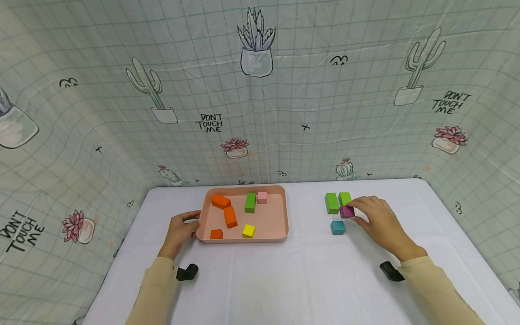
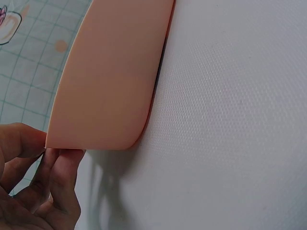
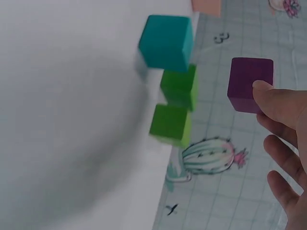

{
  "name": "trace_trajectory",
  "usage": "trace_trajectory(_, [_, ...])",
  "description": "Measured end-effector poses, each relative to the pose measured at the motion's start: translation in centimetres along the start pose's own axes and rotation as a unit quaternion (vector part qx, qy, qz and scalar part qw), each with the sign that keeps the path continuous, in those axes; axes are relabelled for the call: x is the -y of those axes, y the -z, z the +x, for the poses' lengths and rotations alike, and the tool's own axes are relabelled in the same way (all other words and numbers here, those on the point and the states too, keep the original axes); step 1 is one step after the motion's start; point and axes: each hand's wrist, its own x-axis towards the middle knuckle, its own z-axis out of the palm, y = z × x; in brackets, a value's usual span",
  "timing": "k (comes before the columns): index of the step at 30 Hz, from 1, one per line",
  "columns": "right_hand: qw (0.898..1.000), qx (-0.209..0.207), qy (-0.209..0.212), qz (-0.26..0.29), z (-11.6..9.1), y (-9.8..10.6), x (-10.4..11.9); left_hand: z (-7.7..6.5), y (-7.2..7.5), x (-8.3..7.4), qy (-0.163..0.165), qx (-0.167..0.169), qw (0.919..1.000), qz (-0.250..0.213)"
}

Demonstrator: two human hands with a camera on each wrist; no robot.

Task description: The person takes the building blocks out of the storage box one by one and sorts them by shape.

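My right hand (image 1: pixel 383 224) pinches a purple cube (image 1: pixel 346 212) between thumb and fingers. In the right wrist view that purple block (image 3: pixel 250 84) is held up, apart from the others. Near it on the table are a green rectangular block (image 1: pixel 331 204), a second green block (image 1: pixel 344 197) partly covered by the cube, and a teal block (image 1: pixel 338 227). At the left, my left hand (image 1: pixel 180 230) grips the left edge of a pink tray (image 1: pixel 273 225). The left wrist view shows the fingers (image 2: pixel 64 177) at the tray's end wall (image 2: pixel 105 96).
Inside the tray lie two long orange blocks (image 1: pixel 230 217), a small orange block (image 1: pixel 216 234), a green block (image 1: pixel 250 203), a pink cube (image 1: pixel 262 197) and a yellow cube (image 1: pixel 248 231). A white-covered table (image 1: pixel 284 280) meets a cactus-print cloth (image 1: pixel 284 99) behind.
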Motion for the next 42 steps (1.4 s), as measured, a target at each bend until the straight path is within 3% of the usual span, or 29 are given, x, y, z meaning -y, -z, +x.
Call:
trace_trajectory(7, [0.999, 0.026, -0.027, -0.009, -2.1, 0.2, -1.7, -0.2, 0.1, -0.2, 0.003, 0.003, 1.0000, -0.002])
trace_trajectory(16, [0.998, 0.061, -0.029, -0.003, -3.2, -1.0, -2.1, 0.0, 0.0, 0.1, 0.000, -0.003, 1.0000, -0.002])
trace_trajectory(35, [0.992, 0.113, -0.046, 0.004, -3.3, -1.5, -2.2, -0.2, -0.1, -0.1, 0.005, -0.004, 1.0000, 0.006])
trace_trajectory(42, [0.993, 0.105, -0.044, -0.005, -2.8, -1.1, -1.7, -0.1, -0.2, 0.0, 0.008, -0.008, 0.9999, 0.010])
